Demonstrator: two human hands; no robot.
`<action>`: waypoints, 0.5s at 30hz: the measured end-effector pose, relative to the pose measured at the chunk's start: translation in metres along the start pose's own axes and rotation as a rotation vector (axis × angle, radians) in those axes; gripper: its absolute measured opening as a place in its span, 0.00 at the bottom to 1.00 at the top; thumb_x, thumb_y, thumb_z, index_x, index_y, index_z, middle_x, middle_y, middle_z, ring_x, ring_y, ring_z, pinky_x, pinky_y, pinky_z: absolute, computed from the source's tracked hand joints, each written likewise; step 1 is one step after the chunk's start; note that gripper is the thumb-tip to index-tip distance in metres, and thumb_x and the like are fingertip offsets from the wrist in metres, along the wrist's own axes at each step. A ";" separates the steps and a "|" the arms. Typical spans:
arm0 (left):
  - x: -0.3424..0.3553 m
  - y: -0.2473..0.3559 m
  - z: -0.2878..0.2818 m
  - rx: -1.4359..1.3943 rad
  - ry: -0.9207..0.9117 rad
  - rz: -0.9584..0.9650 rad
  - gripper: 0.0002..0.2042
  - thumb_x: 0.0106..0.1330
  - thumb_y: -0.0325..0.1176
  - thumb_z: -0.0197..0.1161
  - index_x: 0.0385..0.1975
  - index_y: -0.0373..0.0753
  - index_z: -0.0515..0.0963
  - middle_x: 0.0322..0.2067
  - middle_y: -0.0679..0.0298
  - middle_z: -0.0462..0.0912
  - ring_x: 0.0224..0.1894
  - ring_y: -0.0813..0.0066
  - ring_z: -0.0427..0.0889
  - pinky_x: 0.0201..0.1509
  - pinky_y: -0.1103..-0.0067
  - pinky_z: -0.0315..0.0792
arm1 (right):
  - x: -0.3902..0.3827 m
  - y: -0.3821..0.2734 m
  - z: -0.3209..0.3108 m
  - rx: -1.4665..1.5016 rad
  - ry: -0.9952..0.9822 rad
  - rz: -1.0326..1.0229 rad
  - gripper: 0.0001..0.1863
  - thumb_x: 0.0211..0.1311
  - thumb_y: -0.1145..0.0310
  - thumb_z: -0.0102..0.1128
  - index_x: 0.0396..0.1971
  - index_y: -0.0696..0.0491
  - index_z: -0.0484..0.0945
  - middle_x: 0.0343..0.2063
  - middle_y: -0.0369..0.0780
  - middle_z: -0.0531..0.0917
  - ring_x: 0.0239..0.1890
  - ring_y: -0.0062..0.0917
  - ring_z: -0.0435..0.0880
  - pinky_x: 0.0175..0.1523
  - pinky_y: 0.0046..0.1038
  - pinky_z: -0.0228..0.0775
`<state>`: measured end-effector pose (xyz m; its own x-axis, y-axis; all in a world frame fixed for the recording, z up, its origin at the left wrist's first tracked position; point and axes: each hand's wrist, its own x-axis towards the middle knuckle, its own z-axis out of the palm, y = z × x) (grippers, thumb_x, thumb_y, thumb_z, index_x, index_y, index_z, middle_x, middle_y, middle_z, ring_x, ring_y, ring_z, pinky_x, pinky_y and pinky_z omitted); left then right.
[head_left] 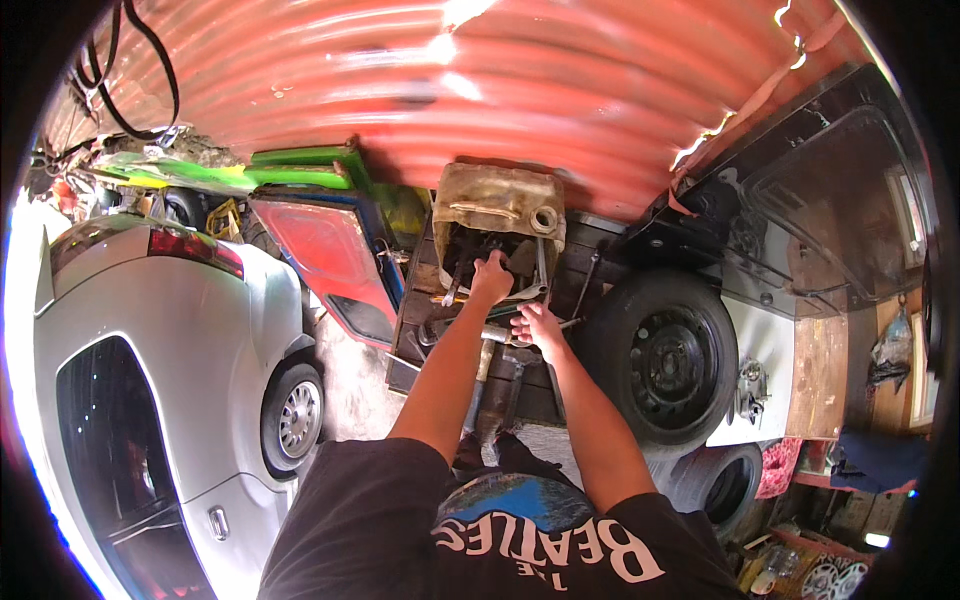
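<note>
The plastic container point(458, 192), yellow-brown and dirty, stands on the wooden bench point(571, 290), straight in front of the person and near the corrugated red metal wall point(400, 110). Its large cut opening faces toward the person, and its moulded handle point(480, 207) has the long axis from left to right, on the upper part; the round neck point(543, 219) is at the right end. In the opening there are dark parts, which I cannot distinguish well. Just before the container lies a hammer-like tool, with its pale shaft point(484, 361) pointing toward the person, and its long axis almost in line with the view. The left arm is extended forward and a little to the right, nearly straight, and the left hand point(490, 277) enters the opening with its fingers downward; I cannot tell if they are closed on something. The right arm goes forward and inclines to the left; the right hand point(541, 330) is lower, just beside the hammer-like tool, its fingers slightly bent and apart from each other. A black-rimmed wheel point(612, 350) is at the right.
</note>
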<state>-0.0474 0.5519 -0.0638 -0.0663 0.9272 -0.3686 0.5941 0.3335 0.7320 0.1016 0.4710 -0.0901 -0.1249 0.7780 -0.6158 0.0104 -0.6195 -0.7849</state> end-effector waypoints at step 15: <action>0.087 0.001 0.007 0.439 -0.136 -0.078 0.39 0.63 0.34 0.61 0.69 0.29 0.46 0.65 0.34 0.56 0.63 0.45 0.69 0.62 0.63 0.70 | -0.017 0.067 -0.066 -0.787 -0.052 0.079 0.19 0.66 0.54 0.54 0.43 0.57 0.76 0.39 0.45 0.84 0.40 0.38 0.84 0.45 0.37 0.73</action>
<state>-0.0468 0.6320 -0.0997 -0.0359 0.8620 -0.5056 0.8765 0.2702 0.3984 0.1700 0.4226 -0.1369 -0.1402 0.7173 -0.6825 0.7169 -0.4019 -0.5696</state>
